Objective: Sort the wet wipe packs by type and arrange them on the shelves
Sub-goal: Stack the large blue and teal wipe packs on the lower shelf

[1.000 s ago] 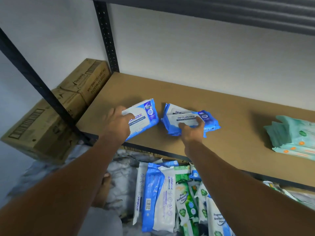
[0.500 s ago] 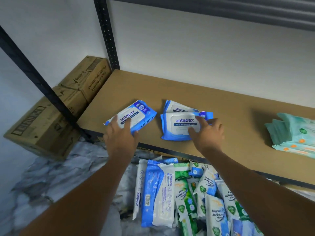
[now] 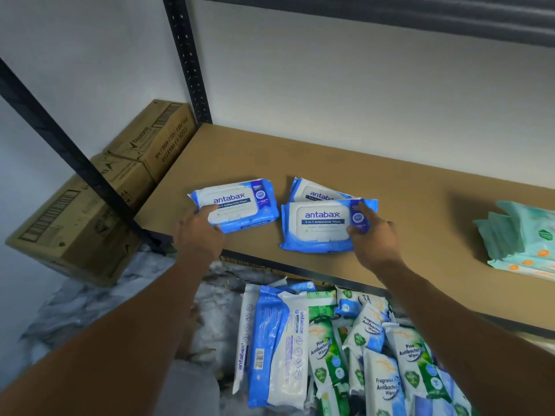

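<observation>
Well forward on the brown shelf (image 3: 360, 163) lie three blue-and-white antabax wet wipe packs, labels up. The left hand (image 3: 199, 235) grips the left pack (image 3: 240, 205) at its near left corner, thumb laid over the white lid and the fingers curled beneath; the pack sits slightly tilted, its far end toward the wall. Just beside it, with a small gap between, the top pack (image 3: 315, 226) rests on a lower pack (image 3: 313, 192) of the same kind, so that only the far edge of the lower one shows. The right hand (image 3: 377, 238) pinches the top pack's right end between thumb and forefinger; the other fingers are curled loosely behind. Well apart at the shelf's right end sits a stack of teal packs (image 3: 522, 235) with orange dots. Below the shelf's front edge a pile of packs (image 3: 330, 349) stands jumbled together: blue antabax ones on the left, green and white ones on the right. Two cardboard boxes (image 3: 75, 226) sit left of the shelf, behind a black upright (image 3: 186, 61).
</observation>
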`<action>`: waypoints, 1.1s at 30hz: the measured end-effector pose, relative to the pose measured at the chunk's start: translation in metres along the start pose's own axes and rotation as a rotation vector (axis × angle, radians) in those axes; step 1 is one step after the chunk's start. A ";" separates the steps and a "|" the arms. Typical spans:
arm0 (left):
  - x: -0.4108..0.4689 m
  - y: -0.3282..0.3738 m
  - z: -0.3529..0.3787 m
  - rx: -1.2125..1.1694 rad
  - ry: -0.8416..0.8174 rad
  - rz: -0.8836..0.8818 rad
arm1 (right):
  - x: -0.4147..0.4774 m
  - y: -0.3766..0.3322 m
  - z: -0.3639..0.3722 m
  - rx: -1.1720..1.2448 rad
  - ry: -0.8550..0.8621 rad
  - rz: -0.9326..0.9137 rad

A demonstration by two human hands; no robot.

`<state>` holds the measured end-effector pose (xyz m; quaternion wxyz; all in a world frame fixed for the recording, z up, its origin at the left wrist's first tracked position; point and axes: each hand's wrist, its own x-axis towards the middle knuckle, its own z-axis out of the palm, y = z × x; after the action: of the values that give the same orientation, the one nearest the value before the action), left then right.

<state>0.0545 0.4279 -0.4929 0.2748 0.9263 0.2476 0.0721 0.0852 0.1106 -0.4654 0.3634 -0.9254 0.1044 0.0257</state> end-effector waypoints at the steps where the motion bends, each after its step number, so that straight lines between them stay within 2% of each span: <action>1: 0.005 0.000 -0.001 0.002 -0.007 0.020 | 0.003 0.000 -0.001 0.001 0.021 -0.034; 5: 0.020 0.003 0.004 -0.021 -0.020 0.045 | 0.021 -0.002 -0.002 -0.009 0.084 -0.134; 9: 0.033 0.006 0.011 -0.058 -0.002 0.067 | 0.032 -0.014 -0.004 0.114 0.115 -0.150; 12: 0.039 0.010 0.016 -0.143 0.002 0.000 | 0.038 -0.023 -0.004 0.325 0.103 -0.079; 14: 0.042 0.013 0.019 -0.162 0.022 -0.036 | 0.044 -0.022 0.001 0.384 0.083 -0.007; 18: 0.045 0.016 0.028 -0.168 0.041 0.029 | 0.046 -0.015 0.012 0.304 0.020 0.185; 23: 0.046 0.011 0.041 0.016 -0.030 0.072 | 0.038 -0.015 0.020 0.049 -0.055 0.133; 33: 0.047 0.023 0.039 0.124 -0.144 0.147 | 0.055 -0.009 0.011 -0.039 -0.186 0.104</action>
<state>0.1156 0.4163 -0.5135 0.2278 0.9600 0.1626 0.0099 0.1407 0.1150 -0.4747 0.3517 -0.9192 0.1177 0.1323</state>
